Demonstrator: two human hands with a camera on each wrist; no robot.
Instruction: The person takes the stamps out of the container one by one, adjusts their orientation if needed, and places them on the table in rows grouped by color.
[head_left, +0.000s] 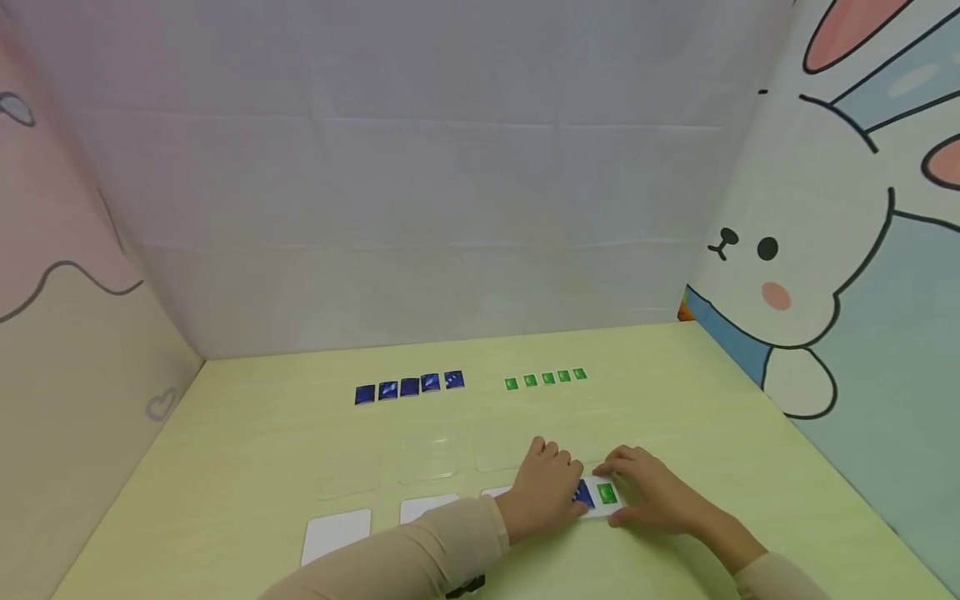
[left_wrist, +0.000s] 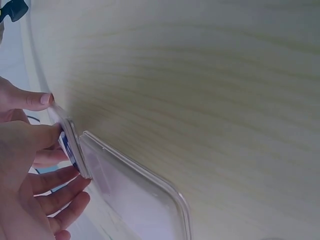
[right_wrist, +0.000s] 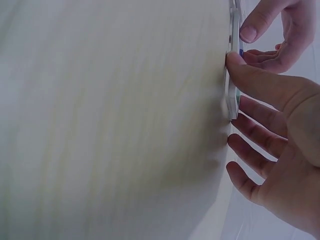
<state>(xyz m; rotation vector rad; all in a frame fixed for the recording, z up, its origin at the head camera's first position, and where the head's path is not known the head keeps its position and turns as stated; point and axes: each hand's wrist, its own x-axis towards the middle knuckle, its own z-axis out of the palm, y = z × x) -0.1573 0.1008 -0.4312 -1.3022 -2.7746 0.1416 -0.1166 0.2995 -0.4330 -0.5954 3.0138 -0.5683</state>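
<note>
A white tile with clear edges [head_left: 618, 510] lies between both hands at the right end of the front row. It bears a dark blue picture square [head_left: 585, 493] and a smaller green picture square [head_left: 607, 494]. My left hand [head_left: 545, 492] covers its left end, thumb at the blue square and fingers at the far edge. Around the right end, my right hand [head_left: 655, 492] grips the tile, with the thumb on the near edge and fingers along the far side. In the left wrist view, the tile's edge meets a neighbouring white tile [left_wrist: 135, 190].
Several white tiles, one at the left [head_left: 337, 533], lie in the front row, partly behind my left sleeve [head_left: 442, 546]. Clear covers [head_left: 429, 461] form a row behind them. Farther back lie several blue squares [head_left: 409, 387] and several green squares [head_left: 548, 378]. Curtains [head_left: 450, 183] enclose the table.
</note>
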